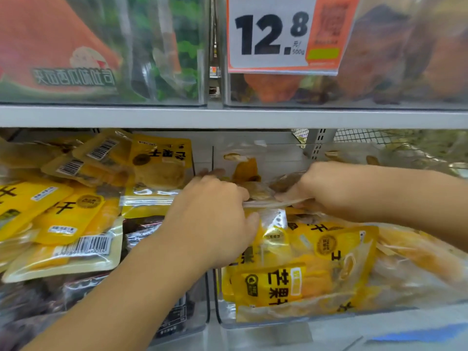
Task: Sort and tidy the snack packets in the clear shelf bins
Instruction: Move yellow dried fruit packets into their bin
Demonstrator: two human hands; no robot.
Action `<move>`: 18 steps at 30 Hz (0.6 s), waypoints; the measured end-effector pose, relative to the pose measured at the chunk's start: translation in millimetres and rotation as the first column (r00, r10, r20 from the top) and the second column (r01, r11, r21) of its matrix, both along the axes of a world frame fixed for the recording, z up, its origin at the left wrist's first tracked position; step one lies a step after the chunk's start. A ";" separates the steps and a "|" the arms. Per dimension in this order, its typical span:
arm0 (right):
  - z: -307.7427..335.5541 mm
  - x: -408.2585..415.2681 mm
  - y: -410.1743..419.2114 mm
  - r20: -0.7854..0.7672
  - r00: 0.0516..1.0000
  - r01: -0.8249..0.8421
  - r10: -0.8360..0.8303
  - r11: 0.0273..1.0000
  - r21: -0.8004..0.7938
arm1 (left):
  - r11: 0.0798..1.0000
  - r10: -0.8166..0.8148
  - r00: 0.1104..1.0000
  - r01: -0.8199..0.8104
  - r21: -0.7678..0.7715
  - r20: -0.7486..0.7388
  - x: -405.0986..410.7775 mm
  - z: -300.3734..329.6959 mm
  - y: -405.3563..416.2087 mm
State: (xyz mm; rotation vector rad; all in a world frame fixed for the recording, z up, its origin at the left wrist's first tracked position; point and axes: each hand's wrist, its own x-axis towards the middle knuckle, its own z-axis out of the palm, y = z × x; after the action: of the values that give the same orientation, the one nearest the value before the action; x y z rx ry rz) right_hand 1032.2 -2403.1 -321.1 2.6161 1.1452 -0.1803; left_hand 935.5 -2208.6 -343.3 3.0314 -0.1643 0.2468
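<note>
Over the right-hand clear bin [253, 323] on the lower shelf, both hands met on one clear packet [266, 198] of dried fruit. The left hand [215, 219] had its fingers curled over the packet's near-left edge, thumb underneath against the yellow mango packets [298, 269] below. The right hand [321, 188] pinched the packet's flat sealed edge from the right, fingers bent tight round it. The packet lay roughly level between the two hands, above the heap in that bin.

That bin was piled well above its front wall with yellow packets, some clear-backed, leaning toward the front. Open room showed only behind the hands, up to the underside of the grey shelf board [228, 117] and the pale back panel. To the right, a wire mesh [379, 138] closed off the rear.

In the left bin [200, 312], just across the thin divider, more yellow packets [63, 219] lay tumbled at all angles, several barcode-up, over dark packets [141, 231] beneath. The left forearm crossed in front of that bin.

Above the board, two upper bins held blurred orange and green packs, and a price sign [273, 34] reading 12.8 hung on the right one.
</note>
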 end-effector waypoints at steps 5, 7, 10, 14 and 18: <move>10.4 6.4 1.7 -0.201 0.977 0.085 -0.070 0.994 0.069 | 1.000 -0.018 0.999 0.018 0.012 -0.030 2.9 -2.1 2.1; 18.4 11.9 12.1 -0.347 0.926 0.176 -0.149 0.983 0.046 | 1.000 -0.019 0.999 0.019 0.009 -0.037 3.6 -3.6 2.6; 17.4 20.1 29.9 -0.478 0.834 0.252 -0.275 0.961 -0.113 | 0.998 -0.028 0.999 0.029 0.064 -0.017 4.0 -4.9 2.1; 12.0 27.7 35.7 -0.548 0.828 0.145 -0.119 0.989 0.004 | 0.985 -0.064 0.998 0.063 0.163 0.000 1.3 -4.9 0.1; 26.9 20.1 24.1 -0.663 0.737 0.074 -0.126 0.992 -0.106 | 0.995 -0.044 0.999 0.042 0.091 0.022 -0.6 -4.5 -1.3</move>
State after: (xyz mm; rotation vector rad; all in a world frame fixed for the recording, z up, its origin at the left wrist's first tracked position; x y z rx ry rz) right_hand 1052.3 -2379.1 -294.2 2.6004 1.1438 -1.2564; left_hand 934.9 -2209.9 -347.8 3.1111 -0.2494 0.2800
